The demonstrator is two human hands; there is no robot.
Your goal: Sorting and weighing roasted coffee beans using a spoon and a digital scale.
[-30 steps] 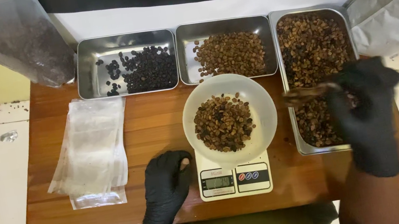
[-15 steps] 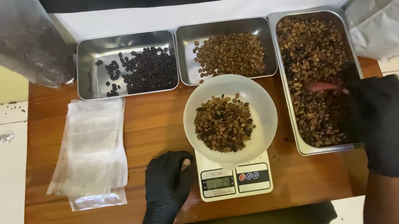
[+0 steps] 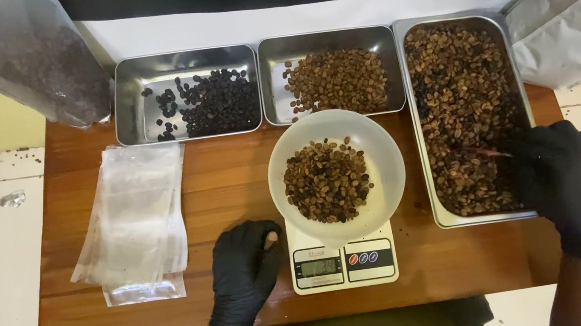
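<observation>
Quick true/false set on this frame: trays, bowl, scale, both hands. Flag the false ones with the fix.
1. The white bowl sits on the scale. True.
2. The right hand is in the large tray of brown beans. True.
3. The left hand holds the clear bags. False: it rests on the table beside the scale.
4. The bowl is empty. False: it holds beans.
5. The darkest beans are in the left tray. True.
</observation>
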